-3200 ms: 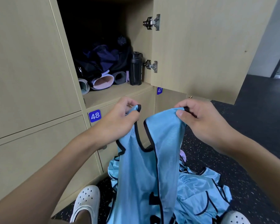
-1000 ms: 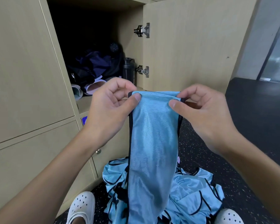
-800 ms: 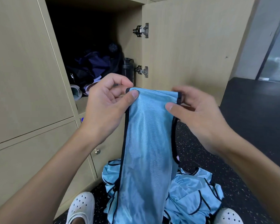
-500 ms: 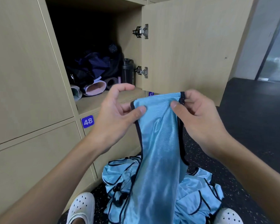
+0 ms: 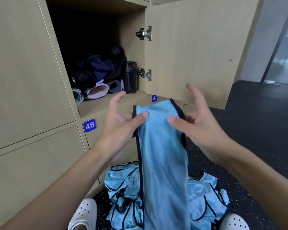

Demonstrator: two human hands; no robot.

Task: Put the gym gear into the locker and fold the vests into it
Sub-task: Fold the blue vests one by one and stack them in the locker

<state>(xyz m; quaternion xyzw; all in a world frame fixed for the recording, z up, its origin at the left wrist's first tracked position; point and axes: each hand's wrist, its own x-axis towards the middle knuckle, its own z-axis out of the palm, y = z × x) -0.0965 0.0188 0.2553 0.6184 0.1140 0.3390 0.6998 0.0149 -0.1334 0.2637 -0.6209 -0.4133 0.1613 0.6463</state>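
Vest (image 5: 161,146) lower now (fingers (image 5: 195,97) outspread)

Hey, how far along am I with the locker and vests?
Done: the dark bag, rolled mats and black bottle sit in the open locker. In hand: one blue vest, narrowed lengthwise, pinched between left hand and right hand. Left: finish folding it, then the vest pile on the floor.

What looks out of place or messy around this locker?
The heap of blue vests lies crumpled on the floor between the white shoes, unfolded and outside the locker. Inside, the black bottle stands upright and the rolled mats lie beside it; nothing spilled. The held vest hangs in a narrow strip.
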